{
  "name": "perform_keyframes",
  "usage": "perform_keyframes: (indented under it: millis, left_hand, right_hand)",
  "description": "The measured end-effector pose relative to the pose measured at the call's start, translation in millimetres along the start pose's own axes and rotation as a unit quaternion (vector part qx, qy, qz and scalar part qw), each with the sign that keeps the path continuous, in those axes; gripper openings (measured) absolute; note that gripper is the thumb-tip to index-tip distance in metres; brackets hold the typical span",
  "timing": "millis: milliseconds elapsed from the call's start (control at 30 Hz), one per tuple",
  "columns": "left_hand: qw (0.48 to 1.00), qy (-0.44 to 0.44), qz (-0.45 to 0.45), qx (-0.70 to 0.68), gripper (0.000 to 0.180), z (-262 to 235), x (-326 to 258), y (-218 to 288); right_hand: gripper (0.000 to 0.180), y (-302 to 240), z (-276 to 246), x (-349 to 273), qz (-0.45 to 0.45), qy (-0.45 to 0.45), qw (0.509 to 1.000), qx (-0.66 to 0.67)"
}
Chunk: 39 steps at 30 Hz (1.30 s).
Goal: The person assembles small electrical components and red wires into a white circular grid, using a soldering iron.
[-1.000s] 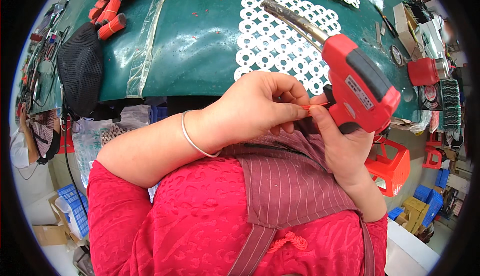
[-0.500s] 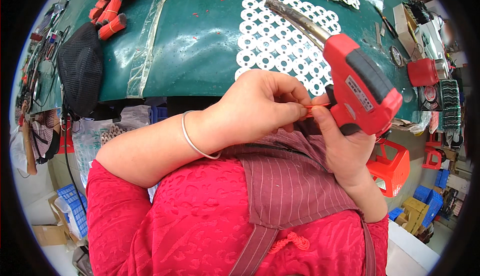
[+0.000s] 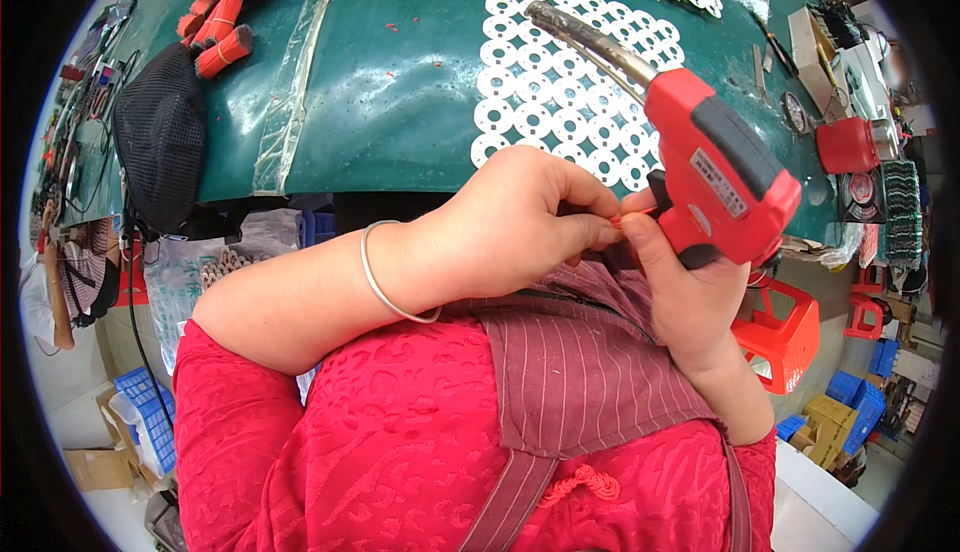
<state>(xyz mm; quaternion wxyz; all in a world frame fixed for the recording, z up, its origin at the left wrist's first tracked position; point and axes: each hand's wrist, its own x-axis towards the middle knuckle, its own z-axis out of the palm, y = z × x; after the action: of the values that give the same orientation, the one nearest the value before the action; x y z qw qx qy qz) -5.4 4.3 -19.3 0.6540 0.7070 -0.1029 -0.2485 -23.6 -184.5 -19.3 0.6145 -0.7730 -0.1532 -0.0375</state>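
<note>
While both hands (image 3: 600, 242) hover off the table edge (image 3: 400, 187), they grip a red soldering gun (image 3: 720, 177).

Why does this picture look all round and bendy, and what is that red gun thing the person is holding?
The picture comes from a small wide-angle camera worn on the person's head, looking down, so straight edges bend near the rim. You see the person's own red sleeves and striped apron. The right hand grips a red pistol-shaped tool with a long metal tip pointing over the table. The left hand, with a thin bracelet on its wrist, pinches a tiny orange piece right beside the tool's handle. On the green table lie sheets of white rings, bundles of red wires and a black mesh pouch.
</note>
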Motion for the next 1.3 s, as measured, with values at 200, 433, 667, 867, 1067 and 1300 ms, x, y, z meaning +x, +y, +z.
perform_keyframes:
  millis: [200,433,667,867,1067,1300]
  left_hand:
    - [0.994,-0.03,-0.077,-0.077,0.014,-1.9,-1.0,2.4]
    - [0.991,-0.039,-0.087,-0.096,0.014,0.1,-1.4,1.4]
    - [0.988,-0.038,-0.094,-0.113,0.015,1.0,-2.4,-0.8]
    - [0.995,-0.023,-0.06,-0.081,0.015,-3.3,-2.9,-0.5]
    - [0.998,-0.002,-0.029,-0.059,0.013,-0.7,-4.8,-2.5]
    - [0.955,0.066,0.213,0.198,0.01,-9.5,-2.0,-8.9]
  right_hand:
    - [0.028,-0.8,-5.7,0.0,0.092,0.024,0.99,0.105]
    - [0.016,-3.5,-5.3,0.0,0.143,0.035,0.982,0.114]
    - [0.015,-3.7,-3.9,-1.2,0.153,0.042,0.979,0.125]
    - [0.019,-5.4,-7.3,-0.3,0.146,0.016,0.981,0.123]
    - [0.022,-8.3,-3.4,-3.5,0.087,-0.002,0.99,0.107]
    - [0.024,-1.9,-5.9,-1.8,0.033,-0.008,0.999,0.014]
